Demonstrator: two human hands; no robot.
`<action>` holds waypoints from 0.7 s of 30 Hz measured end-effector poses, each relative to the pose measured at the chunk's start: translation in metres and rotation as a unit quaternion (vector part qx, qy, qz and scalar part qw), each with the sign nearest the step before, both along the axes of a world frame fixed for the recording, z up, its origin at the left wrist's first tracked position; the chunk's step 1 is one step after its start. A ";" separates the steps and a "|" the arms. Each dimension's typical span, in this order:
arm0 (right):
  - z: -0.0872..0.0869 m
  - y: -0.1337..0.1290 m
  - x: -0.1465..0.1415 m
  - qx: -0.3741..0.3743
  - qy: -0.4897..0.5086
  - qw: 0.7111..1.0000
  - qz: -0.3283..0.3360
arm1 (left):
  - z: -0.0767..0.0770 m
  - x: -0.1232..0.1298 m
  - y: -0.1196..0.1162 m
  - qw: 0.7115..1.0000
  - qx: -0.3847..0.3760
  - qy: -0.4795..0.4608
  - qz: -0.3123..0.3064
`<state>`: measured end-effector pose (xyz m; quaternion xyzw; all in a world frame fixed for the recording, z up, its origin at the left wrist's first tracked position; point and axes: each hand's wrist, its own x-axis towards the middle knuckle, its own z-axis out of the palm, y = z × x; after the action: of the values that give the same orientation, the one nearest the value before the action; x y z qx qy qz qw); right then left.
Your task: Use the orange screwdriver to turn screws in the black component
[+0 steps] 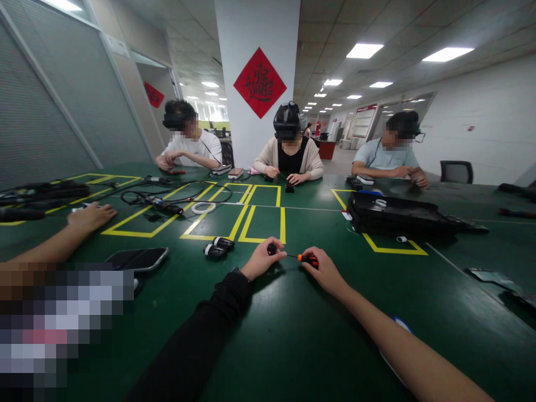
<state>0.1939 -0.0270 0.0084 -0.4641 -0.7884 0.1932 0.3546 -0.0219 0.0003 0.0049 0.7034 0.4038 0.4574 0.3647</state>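
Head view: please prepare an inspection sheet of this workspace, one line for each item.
Surface: green table, yellow tape forming rectangles.
Things in hand: black part, screwdriver.
Clutter: phone, black-white pieces, black case.
Hands: left hand holds black part; right hand grips screwdriver, shaft towards left hand.
Cables: black cables, heaped at left.
Surroundings: three people seated opposite; co-worker's hand at left; pillar behind.

Office, seemingly: panel ceiling lights, framed partition, black chair, large shared table.
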 end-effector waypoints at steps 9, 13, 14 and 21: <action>-0.004 0.005 0.001 0.010 -0.021 1.000 0.002 | 0.001 0.000 0.000 1.000 -0.001 -0.005 -0.006; -0.003 0.002 0.001 0.010 -0.009 1.000 -0.005 | 0.000 0.000 0.001 1.000 0.003 0.001 0.006; -0.004 0.002 0.001 0.008 -0.008 1.000 -0.004 | 0.000 0.000 0.001 1.000 0.008 0.004 0.008; -0.005 0.005 0.001 0.015 -0.020 1.000 0.010 | -0.002 0.000 0.001 1.000 0.020 0.010 0.006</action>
<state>0.1953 -0.0222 0.0038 -0.4548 -0.8024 0.1757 0.3441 -0.0224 0.0017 0.0031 0.7127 0.4022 0.4604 0.3440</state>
